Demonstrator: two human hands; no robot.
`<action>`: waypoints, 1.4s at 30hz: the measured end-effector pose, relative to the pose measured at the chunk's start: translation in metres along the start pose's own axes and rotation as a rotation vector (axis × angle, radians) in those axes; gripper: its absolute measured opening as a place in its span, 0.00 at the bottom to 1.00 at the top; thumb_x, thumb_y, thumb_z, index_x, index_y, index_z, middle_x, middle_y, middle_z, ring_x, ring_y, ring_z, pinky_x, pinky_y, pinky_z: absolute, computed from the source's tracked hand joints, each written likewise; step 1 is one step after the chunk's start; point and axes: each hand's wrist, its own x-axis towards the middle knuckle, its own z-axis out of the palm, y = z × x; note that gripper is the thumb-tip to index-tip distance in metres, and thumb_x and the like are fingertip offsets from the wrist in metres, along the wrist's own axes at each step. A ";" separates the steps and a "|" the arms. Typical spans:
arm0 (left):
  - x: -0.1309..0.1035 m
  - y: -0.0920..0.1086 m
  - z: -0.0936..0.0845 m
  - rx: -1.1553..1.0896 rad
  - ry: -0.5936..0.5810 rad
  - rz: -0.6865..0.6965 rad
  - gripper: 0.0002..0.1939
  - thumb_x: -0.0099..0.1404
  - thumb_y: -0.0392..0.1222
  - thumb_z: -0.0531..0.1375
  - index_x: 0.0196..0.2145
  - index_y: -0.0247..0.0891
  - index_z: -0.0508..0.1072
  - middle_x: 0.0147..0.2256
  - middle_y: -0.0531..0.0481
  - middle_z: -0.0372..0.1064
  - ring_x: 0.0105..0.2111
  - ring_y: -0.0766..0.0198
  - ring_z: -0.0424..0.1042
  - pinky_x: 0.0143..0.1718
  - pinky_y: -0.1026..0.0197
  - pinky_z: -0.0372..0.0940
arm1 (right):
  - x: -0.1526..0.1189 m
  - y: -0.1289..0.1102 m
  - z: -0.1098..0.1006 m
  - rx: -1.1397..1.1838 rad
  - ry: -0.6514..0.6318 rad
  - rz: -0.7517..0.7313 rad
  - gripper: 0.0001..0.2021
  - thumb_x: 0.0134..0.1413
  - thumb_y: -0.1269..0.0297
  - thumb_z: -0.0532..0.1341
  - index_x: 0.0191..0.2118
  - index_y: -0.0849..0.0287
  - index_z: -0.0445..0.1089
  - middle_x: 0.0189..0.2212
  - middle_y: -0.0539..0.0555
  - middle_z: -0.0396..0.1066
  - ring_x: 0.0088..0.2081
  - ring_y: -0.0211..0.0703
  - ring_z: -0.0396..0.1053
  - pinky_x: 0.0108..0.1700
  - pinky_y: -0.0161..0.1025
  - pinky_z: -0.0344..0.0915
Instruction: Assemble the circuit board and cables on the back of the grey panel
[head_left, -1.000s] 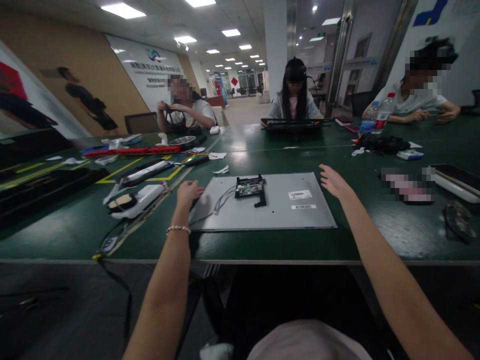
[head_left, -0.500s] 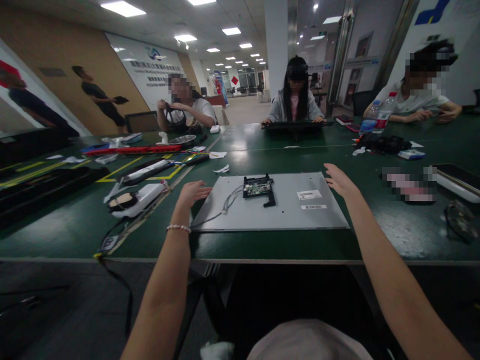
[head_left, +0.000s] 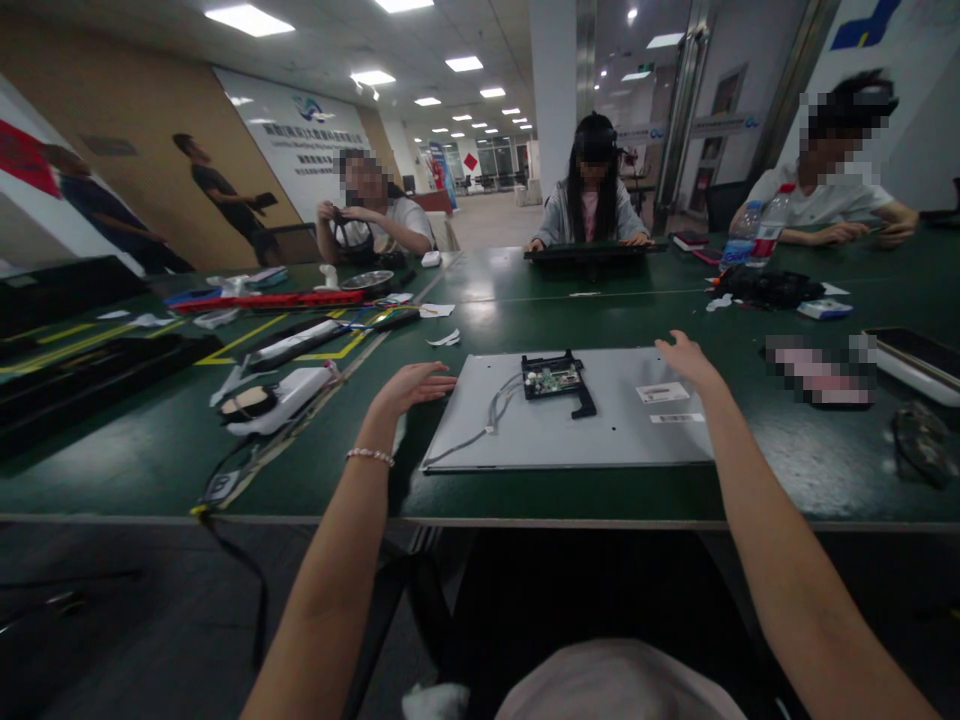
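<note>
A flat grey metal-backed panel [head_left: 517,440], like the back of a display, lies on the green table in front of me. On it sit a black bracket with a green circuit board [head_left: 556,380], thin grey cables [head_left: 491,415] and two white labels [head_left: 663,392]. My left hand [head_left: 412,388] is at the panel's left edge, fingers stretched toward it; whether they touch the edge I cannot tell. At the far right corner is my right hand [head_left: 686,358], its fingers apart. My right forearm covers part of the panel's right edge.
Left of the panel lie a white device with a black strap [head_left: 281,397] and a cord. A pixelated pink object [head_left: 821,370], phone-like slab [head_left: 915,355] and bottles [head_left: 769,228] are on the right. Co-workers sit across the table, one behind a dark flat panel [head_left: 592,253].
The panel has slid to the right, with its bracket and cables. My left hand has moved right along with it, and my right hand slightly right. Two people at the far left have moved rightward.
</note>
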 end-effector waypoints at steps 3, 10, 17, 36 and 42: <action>-0.002 0.002 0.005 0.013 -0.047 -0.018 0.19 0.63 0.45 0.65 0.48 0.31 0.72 0.43 0.30 0.77 0.38 0.51 0.80 0.31 0.62 0.74 | 0.002 0.006 -0.002 -0.041 -0.012 0.021 0.37 0.58 0.45 0.55 0.69 0.56 0.52 0.68 0.69 0.49 0.67 0.68 0.53 0.64 0.66 0.53; -0.008 0.005 0.014 -0.005 -0.098 -0.026 0.17 0.65 0.41 0.64 0.49 0.31 0.70 0.42 0.30 0.77 0.37 0.51 0.80 0.29 0.62 0.74 | 0.004 0.012 -0.008 -0.125 0.003 0.042 0.38 0.58 0.46 0.54 0.70 0.57 0.51 0.67 0.71 0.52 0.66 0.69 0.54 0.62 0.66 0.54; -0.008 0.004 0.016 0.012 -0.129 -0.014 0.20 0.63 0.42 0.66 0.50 0.33 0.71 0.45 0.30 0.77 0.37 0.51 0.80 0.30 0.61 0.75 | -0.004 0.013 -0.004 -0.158 0.052 0.030 0.36 0.54 0.51 0.60 0.67 0.54 0.56 0.65 0.71 0.53 0.66 0.73 0.53 0.62 0.71 0.51; -0.006 -0.001 0.013 0.091 -0.194 0.053 0.22 0.58 0.46 0.69 0.48 0.34 0.74 0.47 0.32 0.76 0.40 0.49 0.80 0.34 0.59 0.75 | -0.039 -0.050 0.053 0.127 -0.469 -0.671 0.53 0.36 0.48 0.75 0.69 0.51 0.53 0.72 0.59 0.44 0.72 0.57 0.37 0.70 0.57 0.38; -0.012 0.001 0.017 0.133 -0.215 0.060 0.23 0.58 0.49 0.69 0.48 0.35 0.73 0.50 0.34 0.75 0.41 0.52 0.79 0.37 0.61 0.74 | -0.030 -0.049 0.072 -0.126 -0.531 -0.750 0.58 0.38 0.47 0.74 0.72 0.51 0.45 0.72 0.62 0.42 0.72 0.63 0.38 0.69 0.62 0.40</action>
